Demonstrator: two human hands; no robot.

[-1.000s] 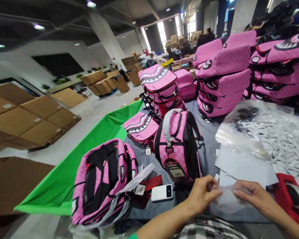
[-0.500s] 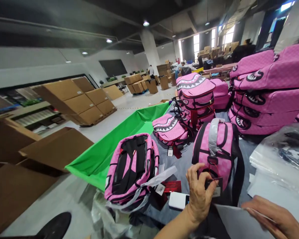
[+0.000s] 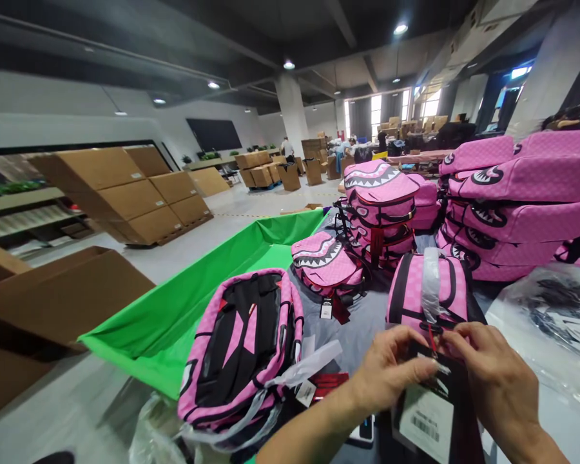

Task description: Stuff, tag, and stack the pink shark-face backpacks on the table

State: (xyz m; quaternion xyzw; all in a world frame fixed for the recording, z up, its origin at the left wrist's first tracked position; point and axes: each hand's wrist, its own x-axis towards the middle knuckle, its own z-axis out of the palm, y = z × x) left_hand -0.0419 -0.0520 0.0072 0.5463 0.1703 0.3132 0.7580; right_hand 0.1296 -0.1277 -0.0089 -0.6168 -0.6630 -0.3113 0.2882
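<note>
Head-camera view over a grey-covered bench (image 3: 362, 322) in a large warehouse. The left hand (image 3: 391, 368) and right hand (image 3: 493, 368) are raised close together, each pinching the upper end of a black hang tag (image 3: 423, 419) between thumb and fingertips; neither hand is released. The tag bears a white barcode label (image 3: 425, 422) and hangs just below a thin red cord (image 3: 432, 338), which appears to run up to the strap fittings of a pink checkered bag (image 3: 428, 290). The exact join is hidden by the fingers. The bag lies on the bench directly ahead of the hands, with a pale strap (image 3: 431, 283) across it. To its left are a smaller shark-mouth bag (image 3: 326, 264) and a pink-and-black backpack (image 3: 239, 351), while a stack of shark-mouth backpacks (image 3: 379, 212) stands behind. Further pink bags (image 3: 512, 206) are piled on the right, beside a clear plastic sack (image 3: 555, 316). A green-lined bin (image 3: 183, 328) borders the bench on the left, and cardboard cartons (image 3: 111, 193) stand on the floor beyond.
</note>
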